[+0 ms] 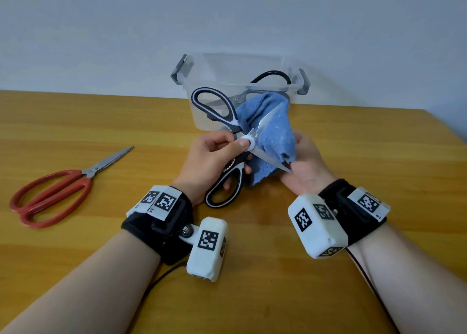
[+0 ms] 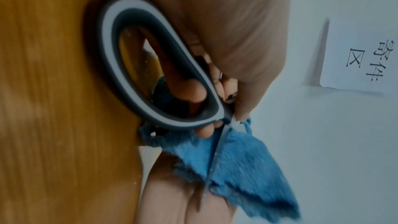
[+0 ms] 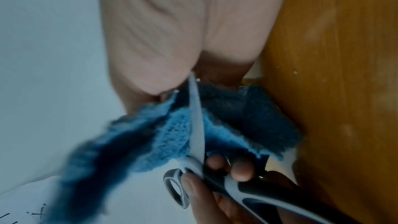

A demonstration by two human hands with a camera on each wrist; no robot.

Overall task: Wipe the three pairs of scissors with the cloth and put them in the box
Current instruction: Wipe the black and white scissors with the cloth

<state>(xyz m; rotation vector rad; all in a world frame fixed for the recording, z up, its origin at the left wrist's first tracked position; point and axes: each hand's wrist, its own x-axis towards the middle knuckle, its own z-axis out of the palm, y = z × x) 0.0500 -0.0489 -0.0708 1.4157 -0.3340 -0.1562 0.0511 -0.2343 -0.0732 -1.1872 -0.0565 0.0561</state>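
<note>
Watching this remotely, going left to right in the head view. Far left, the red-handled steel scissors [image 1: 54,182] lie flat on the wooden counter [image 1: 353,156], well apart from everything, so that pair looks not wiped yet.

Centre frame, my left hand [image 1: 209,161] pinches the black-and-white handled kitchen scissors [image 1: 242,141] right at the pivot, thumb on the white screw cap, other fingers curled under the lower handle. The blades are splayed wide open. Just right of that, my right hand [image 1: 303,161] is wrapped around the bunched blue terry cloth [image 1: 273,128], holding it against the blades.

My worry: the lower blade tip sticks out past the cloth and sits against the bare right palm. A fast pull could nick skin. The pivot pinch is small too, so the scissors might twist or snap together.

Upper middle, the clear plastic box [image 1: 199,111] already holds a black-handled pair [image 1: 271,77].
</note>
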